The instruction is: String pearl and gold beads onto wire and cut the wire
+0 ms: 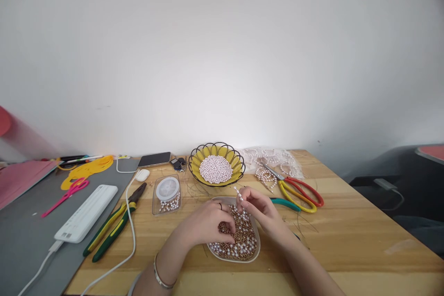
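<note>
My left hand (207,224) rests over a shallow tray (257,249) of brown and pearl beads, fingers curled down into the beads, a ring on one finger and a bracelet on the wrist. My right hand (258,207) hovers at the tray's far right corner, fingertips pinched on a short strand of white beads (238,193) that sticks up to the left. A yellow wire basket (236,161) full of white pearls stands just behind the tray.
Red and yellow scissors (299,190) and beaded pieces (267,159) lie at right. A clear box with a thread spool (167,193), green pliers (116,226), a white power strip (86,212), a phone (154,159), pink scissors (67,193) and a cable lie at left.
</note>
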`<state>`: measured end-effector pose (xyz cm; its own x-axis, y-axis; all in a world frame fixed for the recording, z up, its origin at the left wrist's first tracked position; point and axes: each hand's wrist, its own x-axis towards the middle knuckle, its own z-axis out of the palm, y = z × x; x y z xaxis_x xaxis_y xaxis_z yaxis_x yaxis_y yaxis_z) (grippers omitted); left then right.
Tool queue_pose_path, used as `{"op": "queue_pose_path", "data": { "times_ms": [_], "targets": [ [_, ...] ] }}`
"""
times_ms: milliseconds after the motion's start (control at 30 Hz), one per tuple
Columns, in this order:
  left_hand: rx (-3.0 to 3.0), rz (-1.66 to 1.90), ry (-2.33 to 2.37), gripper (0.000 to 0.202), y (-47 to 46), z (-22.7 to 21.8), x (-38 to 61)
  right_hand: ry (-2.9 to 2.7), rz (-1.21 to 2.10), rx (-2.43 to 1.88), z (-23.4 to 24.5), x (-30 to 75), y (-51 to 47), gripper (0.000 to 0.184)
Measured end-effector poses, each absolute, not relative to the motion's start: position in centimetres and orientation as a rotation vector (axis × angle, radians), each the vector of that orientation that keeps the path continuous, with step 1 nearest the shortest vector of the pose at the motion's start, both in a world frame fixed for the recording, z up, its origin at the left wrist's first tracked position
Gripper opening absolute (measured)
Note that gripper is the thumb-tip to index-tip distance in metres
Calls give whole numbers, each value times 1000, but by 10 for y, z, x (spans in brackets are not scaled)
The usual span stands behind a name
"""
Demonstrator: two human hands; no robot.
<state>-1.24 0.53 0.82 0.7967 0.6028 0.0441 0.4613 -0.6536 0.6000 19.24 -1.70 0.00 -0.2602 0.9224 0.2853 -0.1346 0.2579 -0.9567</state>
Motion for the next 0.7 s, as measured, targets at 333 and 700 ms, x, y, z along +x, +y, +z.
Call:
{"op": "queue_pose_path", "data": {
  "times_ms": [333,700],
  "targets": [
    [2415,306,808,5,3,11,-11,-1459,1236,-782,0,193,-17,37],
    [1597,1006,965,13,9,22,-8,-1444,1305,-785,4,191,-19,37]
  ]
}}
